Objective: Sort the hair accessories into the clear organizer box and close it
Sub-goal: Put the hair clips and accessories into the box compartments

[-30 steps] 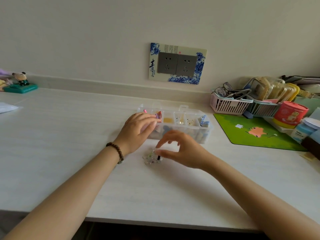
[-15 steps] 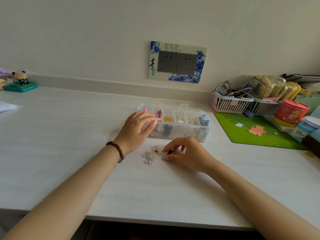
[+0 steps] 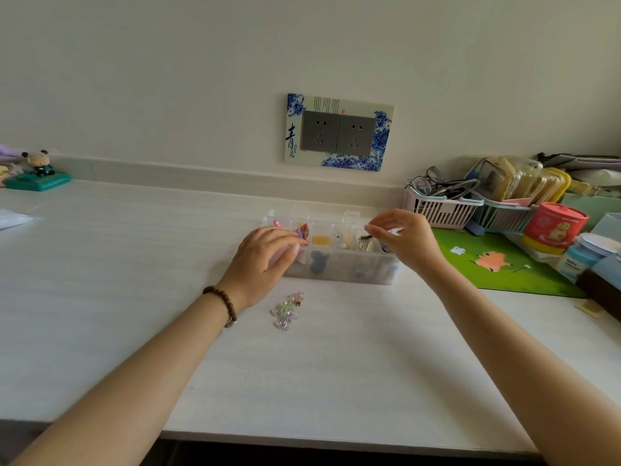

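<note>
The clear organizer box [image 3: 339, 272] stands open on the white table, its compartments holding small coloured accessories. My left hand [image 3: 265, 260] rests on the box's left end with relaxed fingers lying over the front wall. My right hand [image 3: 408, 245] hovers over the right end of the box and pinches a tiny hair clip [image 3: 367, 227] between thumb and forefinger. The clip is too small to make out. A small pile of clear glittery hair clips [image 3: 286, 309] lies on the table in front of the box, between my forearms.
A green mat [image 3: 497, 267] lies right of the box. Behind it stand a pink basket [image 3: 437, 208] with glasses, a red canister [image 3: 552, 230] and more clutter. A toy figurine [image 3: 38, 173] sits far left. The table's front edge [image 3: 336, 438] is near me.
My right hand picked a small clip from beside the pile and lifted it up and right to above the box's right end. My left hand stayed on the box.
</note>
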